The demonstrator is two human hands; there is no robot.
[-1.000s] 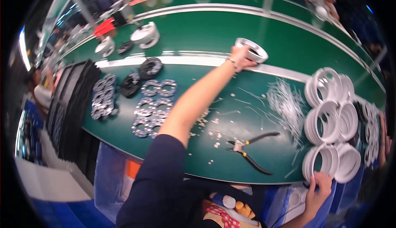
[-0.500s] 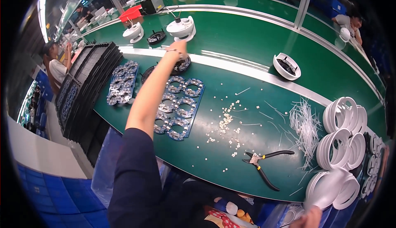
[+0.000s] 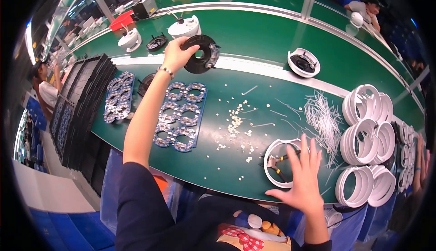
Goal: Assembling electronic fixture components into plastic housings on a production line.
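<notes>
Green bench (image 3: 281,90), left hand (image 3: 177,54) pinching round black holed disc (image 3: 196,65), right hand (image 3: 304,182) splayed

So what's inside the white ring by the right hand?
Inside the white ring, the head of the cutters and part of both handles show; the right hand covers the far handle ends.

Green bench (image 3: 184,164) is carrying blue circuit boards (image 3: 180,113), scattered pale bits (image 3: 235,124), pliers (image 3: 272,161) showing through a white ring (image 3: 267,167), white strips (image 3: 321,119), stacked rings (image 3: 347,144).
</notes>
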